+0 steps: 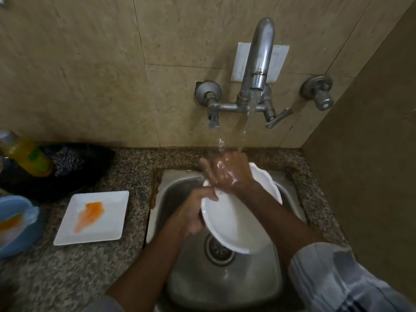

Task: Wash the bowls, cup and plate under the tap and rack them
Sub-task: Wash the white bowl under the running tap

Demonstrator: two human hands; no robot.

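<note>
We stand at a speckled counter point(74, 266) with a steel sink point(225, 287) in a tiled corner. Our left hand point(195, 212) grips the white bowl point(227, 224) over it; our right hand point(227, 174) lies flat under the tap point(258, 64).

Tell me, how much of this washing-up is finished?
Nothing shows as finished; no rack is in view. In hand: the left hand grips a white bowl over the sink while the right hand rubs it under the running tap. Left: the square plate and the blue dish, both with orange smears.

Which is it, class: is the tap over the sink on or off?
On. A stream of water runs from the tap spout onto the right hand, which rests on the white bowl.
</note>
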